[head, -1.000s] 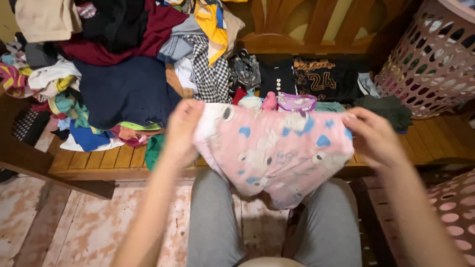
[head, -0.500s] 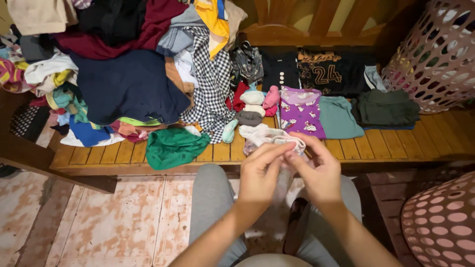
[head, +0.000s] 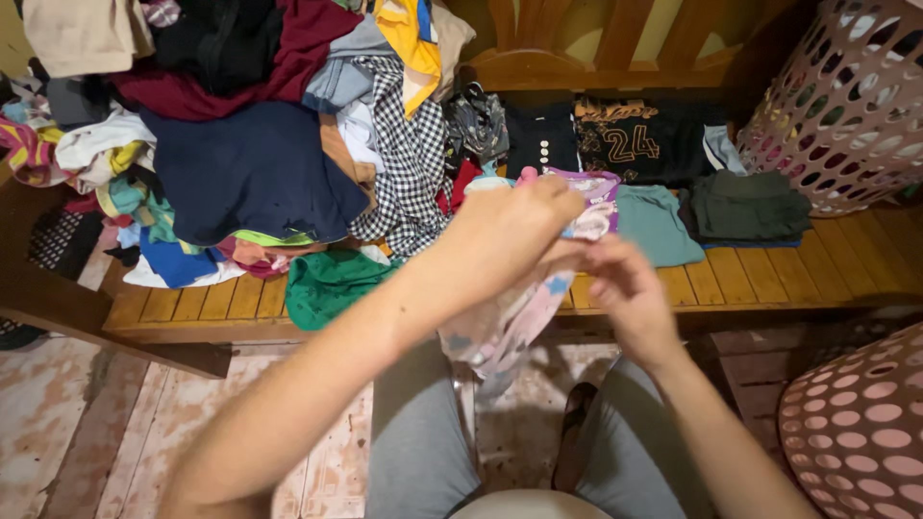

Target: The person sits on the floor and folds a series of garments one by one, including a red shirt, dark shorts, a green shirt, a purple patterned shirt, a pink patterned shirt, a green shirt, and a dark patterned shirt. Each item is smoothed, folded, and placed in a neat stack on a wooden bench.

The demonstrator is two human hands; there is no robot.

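Left hand (head: 514,226) raised over the front of the wooden bench (head: 760,279), fingers curled shut around the top of a small pink garment (head: 500,327) with blue and pale prints. Right hand (head: 620,288) just beside it, thumb and fingertips pinching the same cloth at its upper edge — the two hands nearly touching. Garment bunched between them, the rest hanging loose over the bench's front edge and down toward the grey-clad knees (head: 423,432).

Behind the hands, on the slats: a purple printed top (head: 591,187), partly hidden by the left hand; a folded teal piece (head: 654,226); a folded dark green piece (head: 750,207); a black shirt with gold lettering (head: 630,144) against the backrest. To the left, a green garment (head: 332,284) lying loose near the edge, a black-and-white checked cloth (head: 409,159), and a big unsorted heap — navy cloth (head: 250,168) on top. Pink perforated laundry basket (head: 846,106) at the bench's right end, another (head: 860,423) low at the right.
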